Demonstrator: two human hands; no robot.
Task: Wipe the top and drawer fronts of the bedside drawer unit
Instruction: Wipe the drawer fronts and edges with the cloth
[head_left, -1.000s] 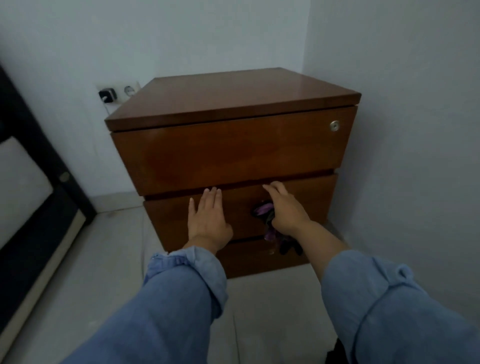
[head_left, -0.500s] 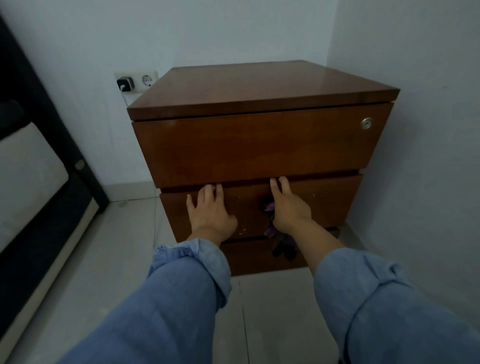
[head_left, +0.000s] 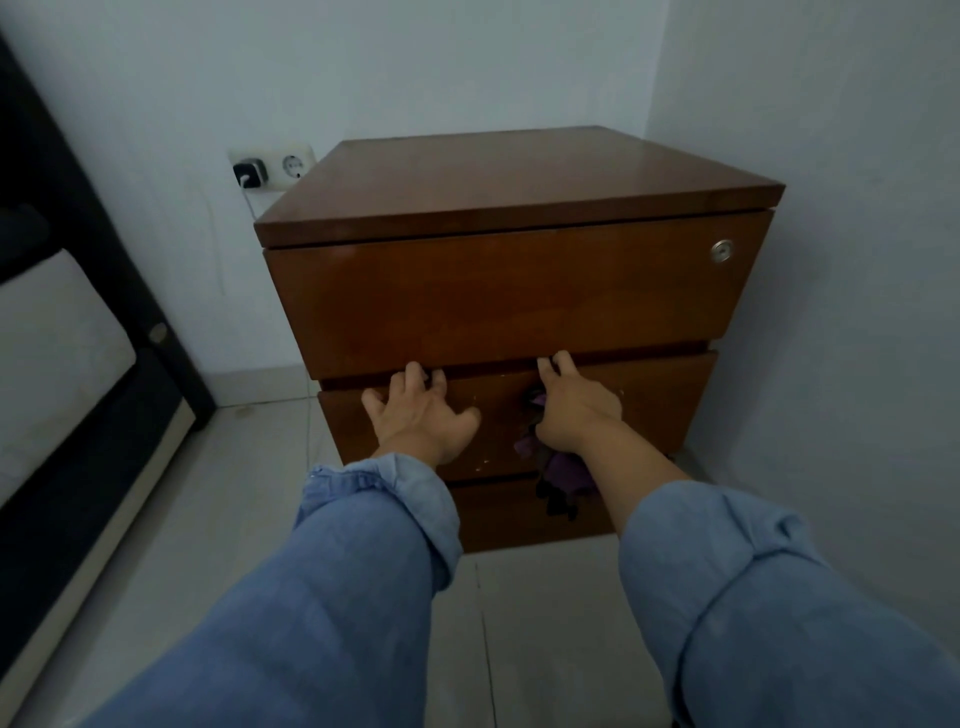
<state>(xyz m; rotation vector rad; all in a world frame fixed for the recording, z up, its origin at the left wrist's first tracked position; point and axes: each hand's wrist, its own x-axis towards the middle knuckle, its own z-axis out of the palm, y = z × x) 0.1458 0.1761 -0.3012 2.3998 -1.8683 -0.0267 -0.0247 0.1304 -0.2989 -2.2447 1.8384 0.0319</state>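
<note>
A person in rolled light-blue denim sleeves reaches both hands to a brown wooden bedside drawer unit (head_left: 519, 291) standing on a pale tiled floor (head_left: 249, 499) in the corner of a white-walled room. The left hand (head_left: 421, 415) lies on the front of the middle drawer (head_left: 660, 400), fingers spread and hooked over that drawer's top edge, into the dark gap under the top drawer (head_left: 498, 296). The right hand (head_left: 576, 405) sits just beside it on the same drawer front, its index and middle fingers curled over the top edge while the rest of the hand pins a purple and black cleaning cloth (head_left: 563, 478) against the wood. The cloth bunches under the palm and hangs down past the wrist, its frayed end dangling in front of the bottom drawer (head_left: 498, 512). Small pale specks dot the middle drawer front between the two hands. The unit's glossy top (head_left: 519, 182) is bare, and a round silver lock (head_left: 722, 250) sits at the upper right corner of the top drawer. On the wall behind the unit's left side, a white double socket (head_left: 291, 165) holds a black charger plug (head_left: 249, 174) with a thin white cable trailing down. A dark bed frame (head_left: 98, 244) with a pale mattress (head_left: 47, 364) runs along the left edge of the view.
</note>
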